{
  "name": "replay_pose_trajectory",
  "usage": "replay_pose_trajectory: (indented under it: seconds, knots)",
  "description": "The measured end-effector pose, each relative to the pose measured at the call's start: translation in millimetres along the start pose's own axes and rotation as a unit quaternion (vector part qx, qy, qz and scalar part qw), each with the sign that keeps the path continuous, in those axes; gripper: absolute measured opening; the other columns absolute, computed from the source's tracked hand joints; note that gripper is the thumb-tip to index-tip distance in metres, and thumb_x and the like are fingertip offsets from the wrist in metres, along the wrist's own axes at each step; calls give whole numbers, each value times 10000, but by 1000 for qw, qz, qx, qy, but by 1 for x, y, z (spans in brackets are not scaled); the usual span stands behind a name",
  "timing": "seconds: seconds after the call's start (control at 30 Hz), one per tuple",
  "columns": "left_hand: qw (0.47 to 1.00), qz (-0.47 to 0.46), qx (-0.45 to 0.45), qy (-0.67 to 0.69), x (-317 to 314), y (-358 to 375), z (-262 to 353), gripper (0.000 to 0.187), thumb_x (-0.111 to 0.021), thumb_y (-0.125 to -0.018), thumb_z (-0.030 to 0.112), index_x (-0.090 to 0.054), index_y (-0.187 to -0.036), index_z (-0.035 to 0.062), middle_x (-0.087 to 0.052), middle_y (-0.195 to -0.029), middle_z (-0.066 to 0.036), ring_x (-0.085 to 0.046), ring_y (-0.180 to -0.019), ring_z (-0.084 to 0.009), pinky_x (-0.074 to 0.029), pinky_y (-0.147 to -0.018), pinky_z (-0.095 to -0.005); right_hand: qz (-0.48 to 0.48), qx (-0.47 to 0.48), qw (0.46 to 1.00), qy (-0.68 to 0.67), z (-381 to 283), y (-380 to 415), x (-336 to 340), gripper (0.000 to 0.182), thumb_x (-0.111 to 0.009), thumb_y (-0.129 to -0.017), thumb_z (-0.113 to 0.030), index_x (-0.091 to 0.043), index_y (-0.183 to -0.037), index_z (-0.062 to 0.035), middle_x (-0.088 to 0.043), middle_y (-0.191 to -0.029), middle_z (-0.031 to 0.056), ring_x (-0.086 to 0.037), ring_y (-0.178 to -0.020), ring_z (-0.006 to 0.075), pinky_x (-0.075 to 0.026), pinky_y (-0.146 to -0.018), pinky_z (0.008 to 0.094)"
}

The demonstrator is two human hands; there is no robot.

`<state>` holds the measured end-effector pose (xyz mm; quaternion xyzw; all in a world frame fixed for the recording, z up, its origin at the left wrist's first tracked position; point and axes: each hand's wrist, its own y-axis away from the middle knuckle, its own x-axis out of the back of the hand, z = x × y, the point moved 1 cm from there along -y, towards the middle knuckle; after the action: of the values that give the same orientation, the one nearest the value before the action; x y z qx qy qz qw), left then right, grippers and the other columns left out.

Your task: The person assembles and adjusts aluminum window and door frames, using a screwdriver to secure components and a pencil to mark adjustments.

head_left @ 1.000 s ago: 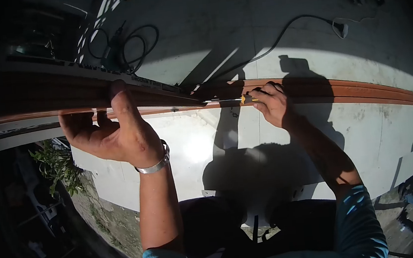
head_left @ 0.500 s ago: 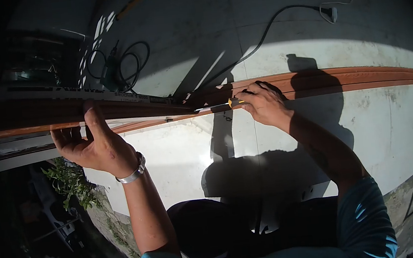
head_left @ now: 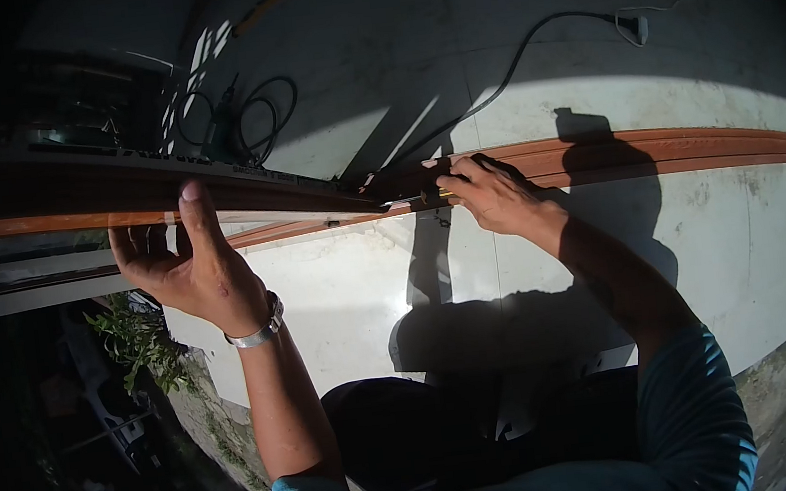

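My left hand [head_left: 198, 264] is closed around the edge of a brown framed panel [head_left: 274, 192], thumb on the near face and fingers behind. The panel meets a long reddish-brown frame rail [head_left: 686, 147] on the floor at an angle. At that junction my right hand [head_left: 502, 199] grips a screwdriver [head_left: 432, 194] with a dark and yellow handle. Its shaft points left toward the panel's lower corner. The exact contact of the tip is hard to make out.
A green power drill [head_left: 221, 125] with a coiled cord lies on the floor beyond the panel. A dark cable ends in a plug [head_left: 639, 30] at the upper right. A leafy plant [head_left: 137, 336] grows at lower left, beside the pale floor slab's edge [head_left: 198, 359].
The panel has tilted slightly, and my left hand has shifted a little to the right with it. My right hand has moved slightly down and stays on the screwdriver.
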<state>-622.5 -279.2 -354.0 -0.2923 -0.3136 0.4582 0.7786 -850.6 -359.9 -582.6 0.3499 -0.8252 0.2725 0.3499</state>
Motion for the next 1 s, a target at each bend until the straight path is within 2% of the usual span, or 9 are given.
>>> replay_pose_trajectory:
  seconds: [0.03, 0.17, 0.23, 0.47, 0.67, 0.73, 0.87, 0.93, 1.0]
  knots:
    - [1000, 0, -1, 1, 0, 0, 1, 716, -752, -734, 90, -304, -1277, -39, -433, -1142, -165, -493, -1022, -202, -487, -862, -304, -9, -35, 996, -77, 2, 3, -1, 386, -614, -787, -33, -544, -1164, -73, -474, -1140, 117, -537, -1003, 308, -462, -811, 391]
    - [1000, 9, 14, -4, -4, 2, 8, 729, -760, -734, 126, -306, -1281, -37, -439, -1135, -164, -481, -1039, -211, -459, -877, -329, -23, -40, 988, -147, 7, 4, 0, 353, -623, -790, -46, -560, -1137, -56, -485, -1112, 111, -538, -1002, 296, -462, -808, 387]
    - [1000, 9, 21, 6, -4, 1, 6, 733, -762, -734, 134, -307, -1283, -35, -440, -1134, -163, -478, -1043, -214, -449, -880, -335, 33, -64, 979, -189, 10, 1, -2, 308, -637, -791, -66, -588, -1095, -46, -516, -1080, 108, -551, -989, 291, -462, -811, 376]
    - [1000, 13, 14, -11, -2, 0, 4, 747, -773, -724, 158, -314, -1281, -34, -443, -1131, -164, -482, -1025, -214, -439, -883, -350, 49, 15, 991, -120, 12, 2, -7, 267, -631, -805, -89, -609, -1069, -53, -572, -1061, 116, -566, -955, 284, -459, -827, 364]
    - [1000, 16, 2, -26, -1, 0, 1, 763, -779, -718, 174, -310, -1279, -44, -435, -1135, -172, -481, -1025, -225, -440, -886, -351, 24, -122, 971, -206, 13, -3, -9, 267, -630, -811, -136, -599, -1073, -95, -533, -1043, 88, -529, -977, 289, -436, -828, 371]
    - [999, 12, -7, -30, -1, 0, 2, 761, -778, -719, 173, -309, -1278, -45, -431, -1138, -176, -482, -1025, -226, -445, -881, -350, 53, -34, 993, -96, 6, 1, -1, 241, -608, -828, -158, -598, -1062, -103, -565, -1048, 88, -540, -993, 295, -436, -833, 383]
    - [1000, 14, 14, -11, -3, 1, 5, 755, -776, -719, 156, -307, -1275, -45, -439, -1124, -179, -490, -1022, -224, -465, -861, -338, 53, 28, 994, -92, 8, 4, -3, 244, -623, -810, -122, -586, -1049, -85, -544, -1076, 101, -521, -1028, 288, -429, -851, 387]
    - [1000, 19, 6, -23, -1, 0, 4, 752, -776, -718, 149, -307, -1274, -45, -445, -1117, -178, -496, -1015, -220, -475, -850, -331, -21, -134, 973, -184, 4, 1, -2, 245, -651, -781, -108, -589, -1018, -87, -500, -1104, 84, -459, -1105, 285, -389, -903, 385]
    - [999, 14, 8, -32, 0, 0, 5, 751, -778, -714, 142, -309, -1271, -43, -452, -1105, -175, -502, -1006, -219, -480, -844, -329, 9, -82, 987, -135, 1, 0, 0, 271, -645, -792, -140, -584, -1051, -92, -510, -1102, 83, -473, -1087, 283, -398, -895, 380]
